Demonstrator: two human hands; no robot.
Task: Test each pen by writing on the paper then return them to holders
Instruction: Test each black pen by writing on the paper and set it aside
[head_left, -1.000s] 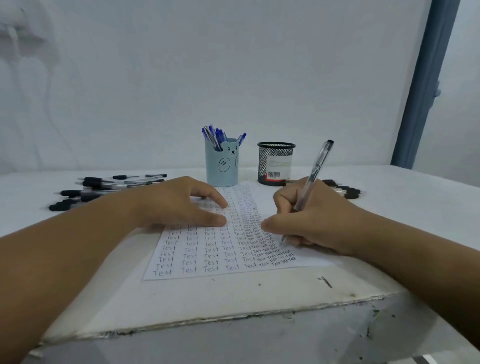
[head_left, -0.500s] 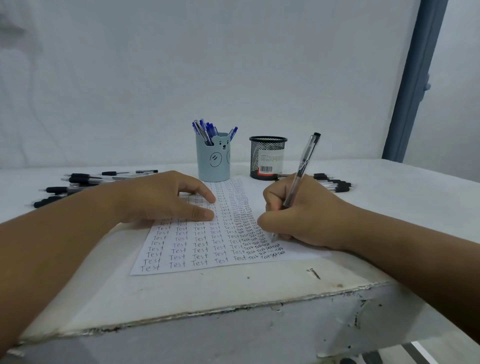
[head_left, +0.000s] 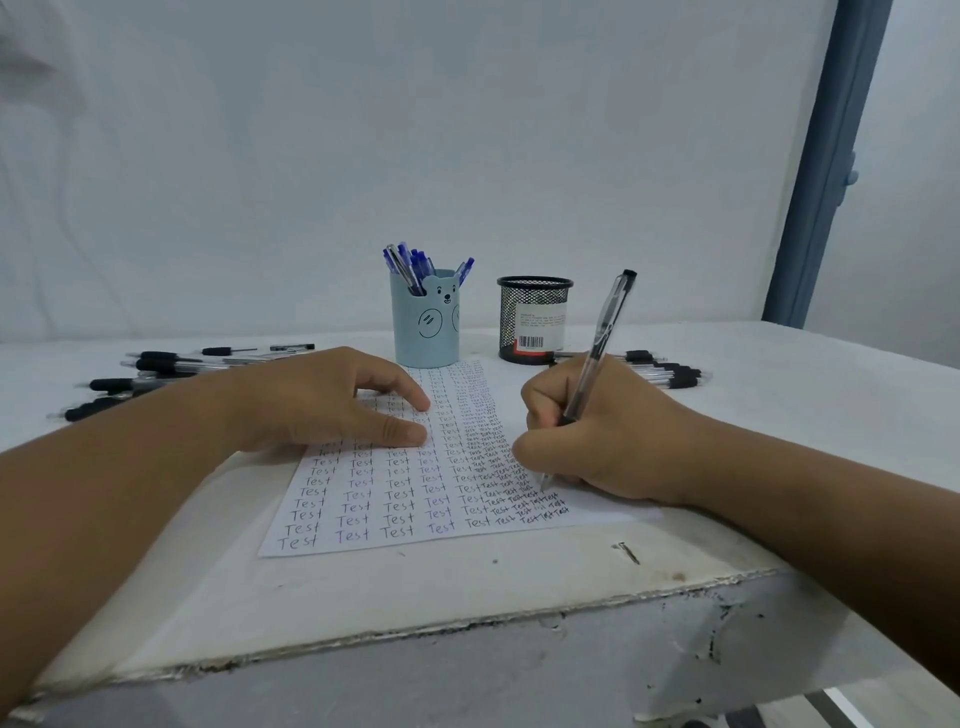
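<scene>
While left hand (head_left: 332, 400) lies flat on paper (head_left: 415, 499), right hand (head_left: 597, 436) grips pen (head_left: 597, 343), tip seemingly touching.

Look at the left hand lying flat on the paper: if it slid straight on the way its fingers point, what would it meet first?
Probably the right hand gripping the pen: the left hand points rightward across the paper, with only written sheet between them. Depth is unclear.

The right hand (head_left: 602, 436) holds a clear pen (head_left: 597, 353) with its tip on the paper (head_left: 410, 499), which is full of the word "Test". The left hand (head_left: 322, 400) lies flat on the paper. Behind stand a blue bear cup (head_left: 425, 325) with blue pens (head_left: 410, 265) and a black mesh cup (head_left: 534, 319). More pens lie on the left (head_left: 156, 374) and the right (head_left: 660, 369) of the white table (head_left: 363, 597).
</scene>
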